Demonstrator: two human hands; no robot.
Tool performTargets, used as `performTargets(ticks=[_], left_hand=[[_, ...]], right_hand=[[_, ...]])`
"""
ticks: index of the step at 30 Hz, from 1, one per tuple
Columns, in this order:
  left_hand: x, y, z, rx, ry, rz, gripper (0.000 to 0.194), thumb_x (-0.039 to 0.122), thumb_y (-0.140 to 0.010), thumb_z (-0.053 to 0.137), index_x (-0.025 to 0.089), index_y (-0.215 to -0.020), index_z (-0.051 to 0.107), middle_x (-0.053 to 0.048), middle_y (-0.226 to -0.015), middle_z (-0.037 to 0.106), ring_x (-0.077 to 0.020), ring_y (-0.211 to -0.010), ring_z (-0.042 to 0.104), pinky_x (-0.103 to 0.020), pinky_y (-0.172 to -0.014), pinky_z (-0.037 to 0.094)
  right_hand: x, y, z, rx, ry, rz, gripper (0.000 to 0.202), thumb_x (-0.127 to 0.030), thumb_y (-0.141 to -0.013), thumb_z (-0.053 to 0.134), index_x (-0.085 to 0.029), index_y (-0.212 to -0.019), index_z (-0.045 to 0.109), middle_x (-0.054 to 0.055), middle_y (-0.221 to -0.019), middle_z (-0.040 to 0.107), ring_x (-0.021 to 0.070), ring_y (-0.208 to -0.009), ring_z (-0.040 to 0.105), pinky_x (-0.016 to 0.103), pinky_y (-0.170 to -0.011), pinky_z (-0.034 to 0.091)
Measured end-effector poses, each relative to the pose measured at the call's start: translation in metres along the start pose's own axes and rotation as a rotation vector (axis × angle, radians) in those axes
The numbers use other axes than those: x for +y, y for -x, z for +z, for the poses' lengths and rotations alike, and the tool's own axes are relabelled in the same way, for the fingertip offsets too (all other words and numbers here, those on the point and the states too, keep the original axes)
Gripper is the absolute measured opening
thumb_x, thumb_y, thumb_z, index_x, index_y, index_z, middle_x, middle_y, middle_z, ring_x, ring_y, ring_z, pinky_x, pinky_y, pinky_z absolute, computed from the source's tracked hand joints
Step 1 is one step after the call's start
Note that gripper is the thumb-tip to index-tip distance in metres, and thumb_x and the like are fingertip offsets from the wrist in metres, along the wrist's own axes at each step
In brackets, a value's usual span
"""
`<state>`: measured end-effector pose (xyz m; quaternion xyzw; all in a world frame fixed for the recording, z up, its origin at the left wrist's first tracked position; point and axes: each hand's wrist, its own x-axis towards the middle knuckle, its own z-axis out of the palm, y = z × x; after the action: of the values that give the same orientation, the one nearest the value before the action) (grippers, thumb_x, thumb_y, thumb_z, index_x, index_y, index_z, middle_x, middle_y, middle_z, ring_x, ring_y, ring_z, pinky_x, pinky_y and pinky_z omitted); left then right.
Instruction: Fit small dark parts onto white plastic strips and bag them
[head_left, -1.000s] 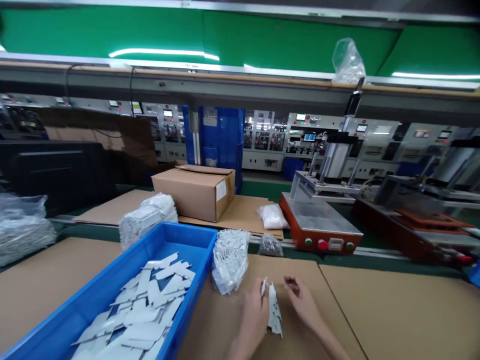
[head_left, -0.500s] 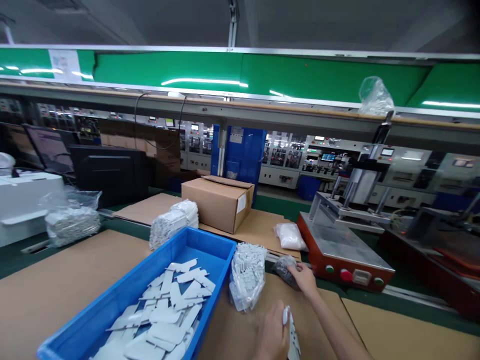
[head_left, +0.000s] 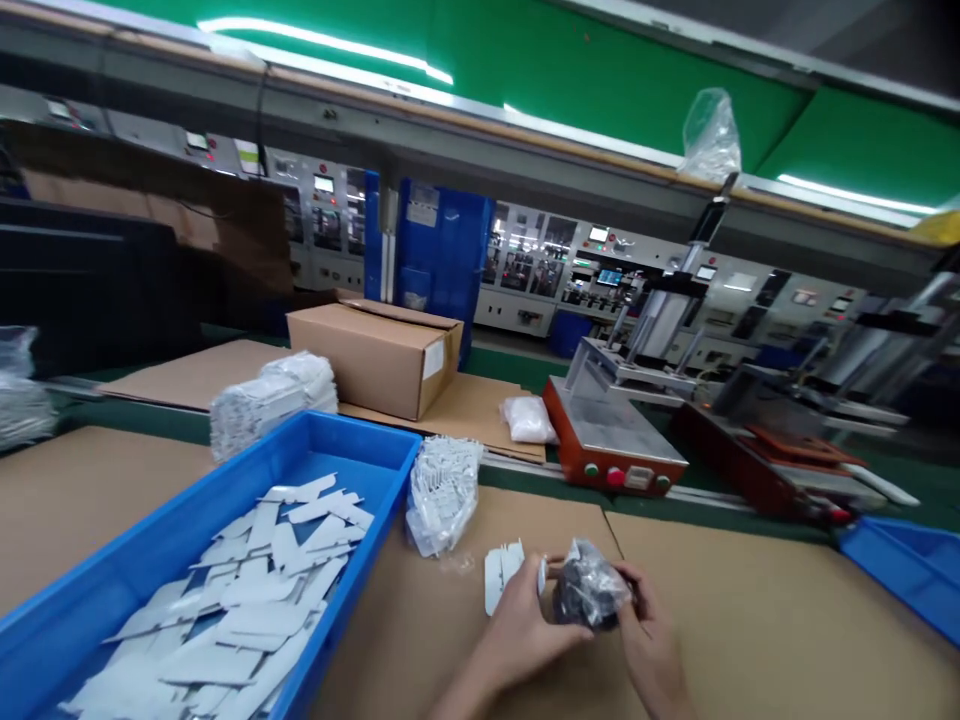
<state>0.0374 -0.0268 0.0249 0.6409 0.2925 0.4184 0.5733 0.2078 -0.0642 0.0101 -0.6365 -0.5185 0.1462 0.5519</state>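
Between hands, newly: dark-filled bag

Dark contents of the clear bag are indistinct.

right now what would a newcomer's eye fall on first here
Likely the long blue tray at lower left, strewn with white pieces. Then, at lower centre, the left hand and right hand hold a dark-filled clear bag. Beyond them, slightly right, an orange-based press shows a red button on its front.
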Motion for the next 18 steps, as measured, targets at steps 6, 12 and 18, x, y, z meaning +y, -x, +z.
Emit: performTargets(ticks=[6,12,18], left_hand=[[0.004,0.006,0.014,0.058,-0.104,0.075,0.039,0.008,-0.057,0.059,0.018,-0.094,0.051,-0.003,-0.089,0.060,-0.0176,-0.082,0.054,-0.023,-0.072,0.042],[-0.001,0.004,0.010,0.185,-0.238,0.144,0.031,0.008,-0.058,0.055,0.017,-0.087,0.053,-0.003,-0.086,0.059,-0.0180,-0.081,0.054,-0.025,-0.072,0.041],[0.000,0.004,0.009,0.216,-0.254,0.114,0.027,0.014,-0.057,0.061,0.017,-0.082,0.053,-0.001,-0.078,0.061,-0.0155,-0.070,0.054,-0.024,-0.064,0.041]], right_hand=[[-0.001,0.024,0.002,0.070,-0.005,0.039,0.035,-0.033,-0.075,0.045,-0.017,-0.106,0.049,0.009,-0.106,0.057,0.0236,-0.097,0.054,0.035,-0.082,0.045],[-0.004,0.025,0.001,-0.034,0.086,-0.247,0.031,-0.026,-0.075,0.048,-0.024,-0.106,0.055,0.005,-0.120,0.049,0.0233,-0.109,0.045,0.038,-0.094,0.036],[-0.009,0.022,0.005,0.088,0.043,0.018,0.030,-0.039,-0.077,0.044,-0.019,-0.091,0.060,0.006,-0.098,0.063,0.0228,-0.094,0.056,0.032,-0.083,0.043]])
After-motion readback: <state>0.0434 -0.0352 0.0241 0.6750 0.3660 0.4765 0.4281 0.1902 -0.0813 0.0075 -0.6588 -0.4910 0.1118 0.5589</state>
